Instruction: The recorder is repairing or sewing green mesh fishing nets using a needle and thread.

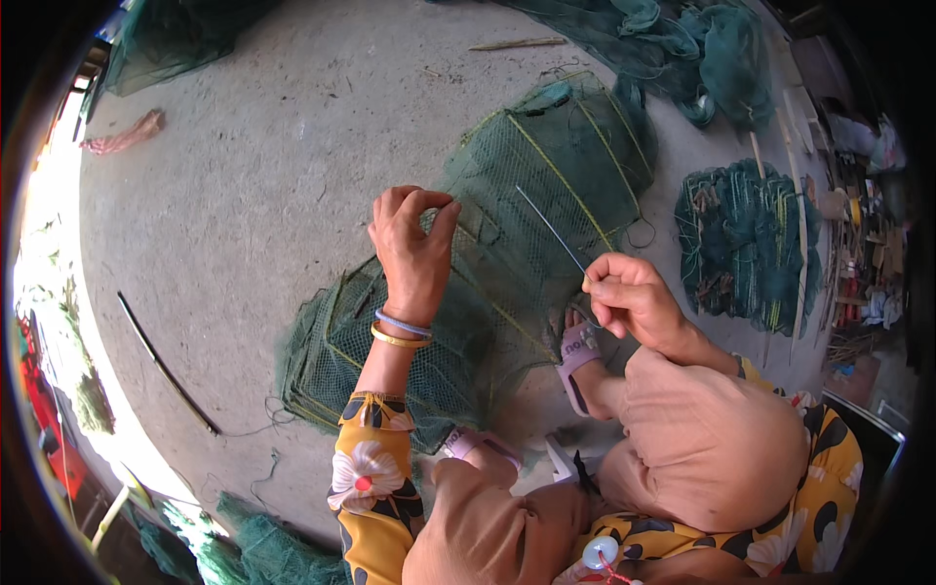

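A folding fish-trap net [531,180] of dark green mesh with yellow-green corded ribs is spread on the floor before me, its nearer part between and beside my feet. Above its left edge, my left hand [414,244] is raised with thumb and forefinger pinched together. Whatever lies in that pinch is too fine to make out. My right hand [634,297] grips a thin metal rod [552,232] by its lower end, between thumb and fingers. The rod slants up and to the left over the mesh, and its tip is apart from my left hand.
Another bundled green net [746,244] with cords lies at the right. More green netting [682,54] is heaped at the far right, and some netting [278,546] at the near left. A dark curved rod [166,363], a stick [517,44] and a pinkish cloth [127,134] rest on the concrete floor.
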A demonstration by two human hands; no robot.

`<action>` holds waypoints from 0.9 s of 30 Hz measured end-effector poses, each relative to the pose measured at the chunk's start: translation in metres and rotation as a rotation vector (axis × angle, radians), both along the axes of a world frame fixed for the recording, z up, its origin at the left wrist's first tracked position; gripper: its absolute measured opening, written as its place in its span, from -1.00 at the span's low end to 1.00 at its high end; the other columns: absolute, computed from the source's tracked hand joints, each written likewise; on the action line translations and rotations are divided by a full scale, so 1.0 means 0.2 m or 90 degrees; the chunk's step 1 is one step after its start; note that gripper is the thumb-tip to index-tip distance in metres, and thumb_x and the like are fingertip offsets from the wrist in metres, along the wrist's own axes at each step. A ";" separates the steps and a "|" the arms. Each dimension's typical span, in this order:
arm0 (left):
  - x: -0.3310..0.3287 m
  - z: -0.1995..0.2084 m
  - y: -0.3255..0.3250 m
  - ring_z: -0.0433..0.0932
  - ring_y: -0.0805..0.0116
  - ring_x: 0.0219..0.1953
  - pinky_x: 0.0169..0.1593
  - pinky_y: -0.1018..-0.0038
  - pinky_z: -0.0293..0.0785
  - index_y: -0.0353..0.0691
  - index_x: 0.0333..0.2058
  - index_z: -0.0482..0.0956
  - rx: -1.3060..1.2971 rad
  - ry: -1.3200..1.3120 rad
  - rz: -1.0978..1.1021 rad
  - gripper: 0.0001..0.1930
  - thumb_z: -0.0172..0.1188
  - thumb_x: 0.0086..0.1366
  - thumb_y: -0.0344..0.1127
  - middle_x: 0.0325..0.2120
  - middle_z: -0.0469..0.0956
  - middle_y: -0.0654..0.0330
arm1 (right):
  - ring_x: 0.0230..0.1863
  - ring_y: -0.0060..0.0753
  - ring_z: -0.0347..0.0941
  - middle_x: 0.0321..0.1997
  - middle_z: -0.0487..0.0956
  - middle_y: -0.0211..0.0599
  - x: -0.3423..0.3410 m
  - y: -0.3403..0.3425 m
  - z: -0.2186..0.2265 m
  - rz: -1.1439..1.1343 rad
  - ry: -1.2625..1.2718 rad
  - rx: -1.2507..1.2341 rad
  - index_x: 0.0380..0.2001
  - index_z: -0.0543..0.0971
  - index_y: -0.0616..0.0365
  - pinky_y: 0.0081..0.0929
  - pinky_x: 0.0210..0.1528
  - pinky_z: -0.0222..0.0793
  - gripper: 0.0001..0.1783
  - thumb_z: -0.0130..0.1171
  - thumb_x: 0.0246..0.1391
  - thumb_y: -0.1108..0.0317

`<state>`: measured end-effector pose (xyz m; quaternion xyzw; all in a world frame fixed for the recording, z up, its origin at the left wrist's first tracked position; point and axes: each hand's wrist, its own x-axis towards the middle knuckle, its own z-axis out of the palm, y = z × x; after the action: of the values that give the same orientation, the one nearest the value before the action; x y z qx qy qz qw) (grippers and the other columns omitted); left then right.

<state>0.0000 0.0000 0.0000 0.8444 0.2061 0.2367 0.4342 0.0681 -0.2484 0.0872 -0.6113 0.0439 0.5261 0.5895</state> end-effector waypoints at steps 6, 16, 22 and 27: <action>0.02 0.00 0.02 0.45 0.25 -0.23 -0.17 0.36 0.36 -0.29 -0.43 0.61 -0.033 -0.014 0.007 -0.90 0.31 0.03 -0.44 -0.36 0.49 0.17 | -0.74 -0.65 0.24 -0.64 0.45 -0.35 0.02 -0.01 -0.01 -0.010 -0.009 -0.029 -0.35 0.45 0.25 -0.71 -0.69 0.13 -0.84 0.08 0.10 0.36; 0.01 -0.05 0.01 0.39 0.22 -0.22 -0.14 0.30 0.24 -0.18 -0.46 0.60 -0.063 -0.028 0.010 -0.90 0.31 0.01 -0.37 -0.37 0.46 0.23 | -0.74 -0.69 0.24 -0.65 0.46 -0.36 0.01 -0.03 0.00 0.044 -0.025 -0.082 -0.35 0.46 0.24 -0.72 -0.71 0.13 -0.85 0.08 0.09 0.36; 0.01 -0.03 0.01 0.46 0.28 -0.26 -0.19 0.39 0.37 -0.29 -0.43 0.61 -0.031 -0.006 0.010 -0.90 0.31 0.05 -0.43 -0.37 0.49 0.19 | -0.75 -0.71 0.25 -0.64 0.47 -0.38 0.04 -0.02 -0.06 0.047 -0.037 -0.063 -0.36 0.46 0.23 -0.74 -0.70 0.13 -0.85 0.09 0.10 0.36; 0.01 -0.04 0.01 0.46 0.28 -0.27 -0.19 0.39 0.37 -0.29 -0.43 0.61 -0.028 -0.007 0.008 -0.90 0.31 0.05 -0.43 -0.37 0.49 0.19 | -0.74 -0.73 0.26 -0.64 0.48 -0.39 0.04 -0.02 -0.09 0.053 -0.086 -0.050 -0.35 0.46 0.24 -0.76 -0.69 0.14 -0.87 0.08 0.11 0.39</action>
<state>0.0026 0.0011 -0.0077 0.8319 0.2143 0.2397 0.4524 0.0756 -0.2526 0.0697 -0.6692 -0.0013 0.5058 0.5444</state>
